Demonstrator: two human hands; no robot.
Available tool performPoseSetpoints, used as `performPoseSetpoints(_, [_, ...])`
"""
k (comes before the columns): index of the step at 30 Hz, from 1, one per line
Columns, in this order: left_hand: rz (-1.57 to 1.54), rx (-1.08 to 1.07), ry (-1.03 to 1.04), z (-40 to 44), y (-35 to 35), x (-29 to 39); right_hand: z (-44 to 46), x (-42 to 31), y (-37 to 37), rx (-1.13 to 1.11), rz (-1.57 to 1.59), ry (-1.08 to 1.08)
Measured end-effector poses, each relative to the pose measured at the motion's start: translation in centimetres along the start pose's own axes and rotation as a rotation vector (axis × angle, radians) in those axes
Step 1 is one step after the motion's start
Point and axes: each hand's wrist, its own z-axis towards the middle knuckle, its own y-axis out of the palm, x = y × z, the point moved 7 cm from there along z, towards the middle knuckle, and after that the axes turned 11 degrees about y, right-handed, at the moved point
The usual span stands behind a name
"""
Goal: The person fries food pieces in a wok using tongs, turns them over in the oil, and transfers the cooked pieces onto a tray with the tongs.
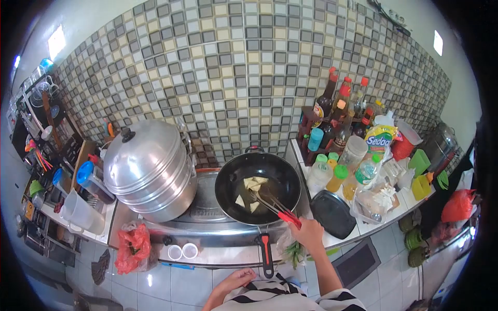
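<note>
My right hand [308, 232] is wrapped round the red handles of metal tongs [284, 214]. The tips of the tongs reach down into a black wok [223, 199] on the stove, among pale triangular pieces of food [254, 182] lying in a little oil. Whether the tips grip a piece is hard to make out. Below the wok, close to my body, my left hand [237, 280] is loosely closed, with nothing seen in it. It is nearest to the wok's black and red handle [266, 254], without touching it.
A large aluminium steamer pot [150, 171] stands left of the wok. To the right are a black tray [333, 213], several sauce bottles [327, 101] and jars. Two white cups [190, 251] and a red plastic bag [133, 248] sit along the front edge.
</note>
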Motion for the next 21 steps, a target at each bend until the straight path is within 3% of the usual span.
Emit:
performPoseSetpoints(9, [-0.009,-0.017,0.012,0.4,0.8,0.9,-1.0,1.0,-2.5,0.121,0.191,0.081])
performPoseSetpoints(14, [0.050,-0.068,-0.047,0.4,0.4,-0.4,-1.6,1.5,-2.8,0.180,0.399,0.015])
performPoseSetpoints(21, [0.014,-0.050,-0.049,0.5,0.1,-0.9,-2.5,1.7,-2.6,0.200,0.374,-0.024])
